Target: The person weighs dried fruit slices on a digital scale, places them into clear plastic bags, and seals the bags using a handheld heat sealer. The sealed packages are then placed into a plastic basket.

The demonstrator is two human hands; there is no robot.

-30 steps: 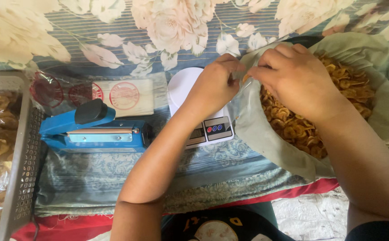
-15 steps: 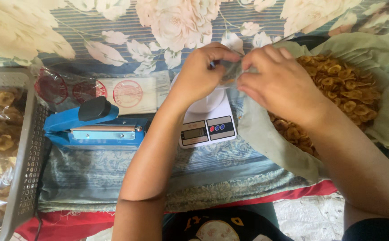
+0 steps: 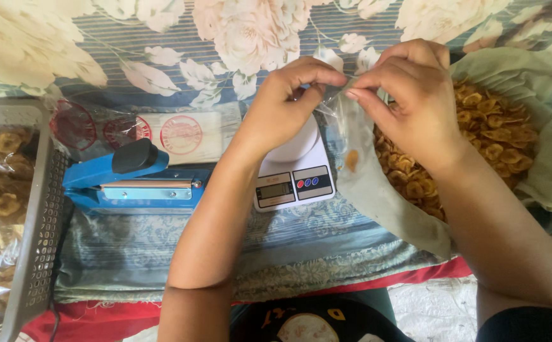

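Head view: your left hand and right hand each pinched the mouth of a clear plastic bag, held above the white digital scale, beside the sack of fried chips.

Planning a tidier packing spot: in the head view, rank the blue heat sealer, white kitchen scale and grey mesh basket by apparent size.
1. grey mesh basket, though cut off by the frame edge
2. blue heat sealer
3. white kitchen scale, partly hidden under the left hand

Home snack-packing spot (scale, sealer)
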